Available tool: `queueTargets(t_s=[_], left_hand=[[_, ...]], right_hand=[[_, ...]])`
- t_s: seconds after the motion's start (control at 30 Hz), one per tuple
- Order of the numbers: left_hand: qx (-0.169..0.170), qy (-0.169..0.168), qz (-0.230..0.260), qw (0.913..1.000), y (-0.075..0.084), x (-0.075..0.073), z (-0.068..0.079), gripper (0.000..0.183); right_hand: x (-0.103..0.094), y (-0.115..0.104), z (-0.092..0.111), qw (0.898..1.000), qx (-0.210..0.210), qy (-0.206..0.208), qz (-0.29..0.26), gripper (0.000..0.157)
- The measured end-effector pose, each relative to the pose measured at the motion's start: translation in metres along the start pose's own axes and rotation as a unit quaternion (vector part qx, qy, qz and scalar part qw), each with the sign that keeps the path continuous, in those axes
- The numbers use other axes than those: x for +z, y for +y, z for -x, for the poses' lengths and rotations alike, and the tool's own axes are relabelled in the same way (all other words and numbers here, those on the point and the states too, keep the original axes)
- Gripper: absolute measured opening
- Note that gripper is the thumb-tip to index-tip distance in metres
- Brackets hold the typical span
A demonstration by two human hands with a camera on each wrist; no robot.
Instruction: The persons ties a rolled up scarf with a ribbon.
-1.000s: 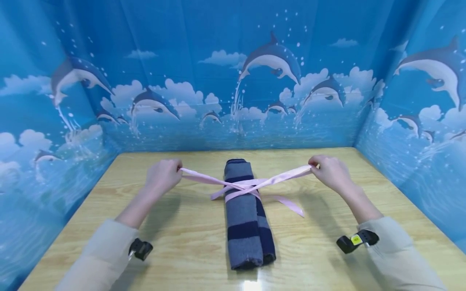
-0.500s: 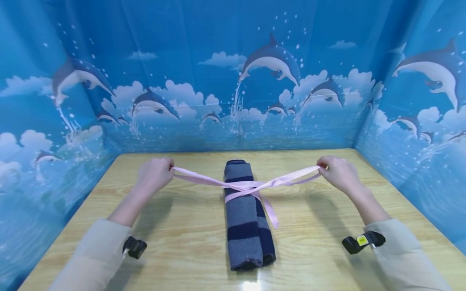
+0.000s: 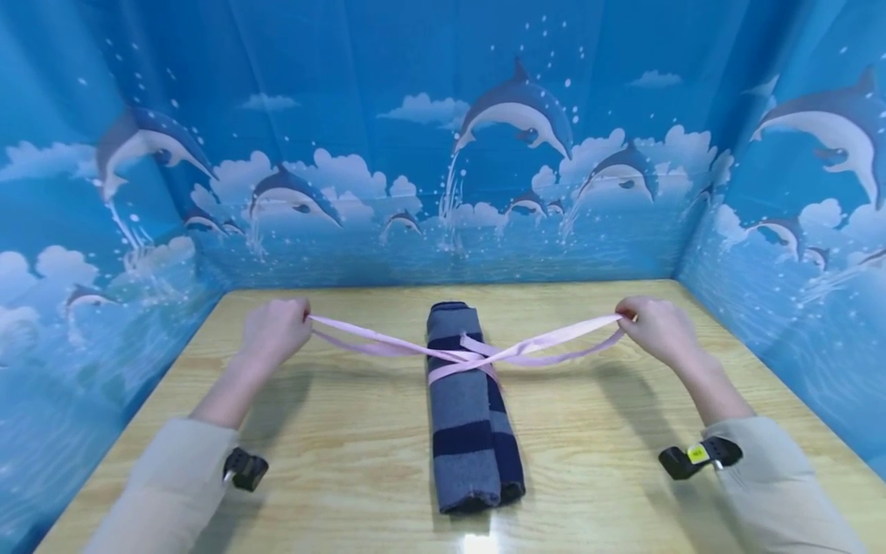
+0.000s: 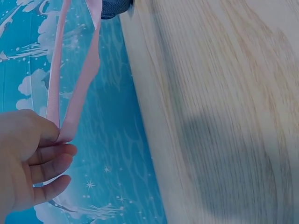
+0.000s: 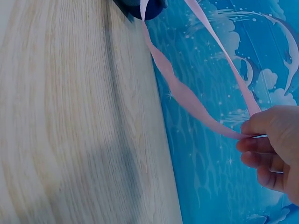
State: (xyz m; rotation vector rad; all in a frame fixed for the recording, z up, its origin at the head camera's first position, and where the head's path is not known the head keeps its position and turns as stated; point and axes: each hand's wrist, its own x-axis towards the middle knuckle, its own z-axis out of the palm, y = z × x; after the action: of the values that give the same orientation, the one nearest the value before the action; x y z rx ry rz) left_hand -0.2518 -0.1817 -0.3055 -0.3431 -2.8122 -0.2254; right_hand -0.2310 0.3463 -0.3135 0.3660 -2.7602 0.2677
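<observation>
A rolled, grey-blue and navy striped cloth lies lengthwise on the wooden table. Around its upper half runs a pink ribbon, crossed on top. My left hand pinches a loop of it out to the left, and my right hand pinches another loop out to the right. In the left wrist view, two ribbon strands meet between thumb and forefinger of the left hand. The right wrist view shows the right hand pinching the doubled ribbon. A short loose end lies over the cloth near the crossing.
The wooden table carries the roll at its middle. Blue dolphin-printed curtains stand behind it and on both sides. Each sleeved wrist wears a small black camera, one on the left and one on the right.
Both hands have moved farther apart, drawing the loops outward. The loose ribbon ends at either side have pulled in towards the crossing. The cloth roll has stayed in place.
</observation>
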Motion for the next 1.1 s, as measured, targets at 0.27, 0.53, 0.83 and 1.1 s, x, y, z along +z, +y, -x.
queueTargets(t_s=[0.27, 0.53, 0.83, 1.1], left_hand=[[-0.018, 0.035, -0.016, 0.9991, -0.004, 0.002, 0.002, 0.010], [-0.022, 0.073, -0.021, 0.9969, -0.010, 0.005, 0.006, 0.012], [-0.025, 0.069, -0.023, 0.9971, -0.016, 0.003, 0.008, 0.011], [-0.026, 0.055, -0.040, 0.9974, -0.020, 0.001, 0.012, 0.010]], right_hand=[[-0.002, 0.005, 0.002, 1.000, 0.010, -0.005, 0.010, 0.014], [-0.003, 0.010, 0.004, 1.000, 0.014, 0.000, 0.017, 0.015], [-0.003, 0.018, 0.007, 1.000, 0.021, 0.003, 0.023, 0.015], [-0.006, 0.026, 0.009, 0.999, 0.041, -0.006, 0.032, 0.017]])
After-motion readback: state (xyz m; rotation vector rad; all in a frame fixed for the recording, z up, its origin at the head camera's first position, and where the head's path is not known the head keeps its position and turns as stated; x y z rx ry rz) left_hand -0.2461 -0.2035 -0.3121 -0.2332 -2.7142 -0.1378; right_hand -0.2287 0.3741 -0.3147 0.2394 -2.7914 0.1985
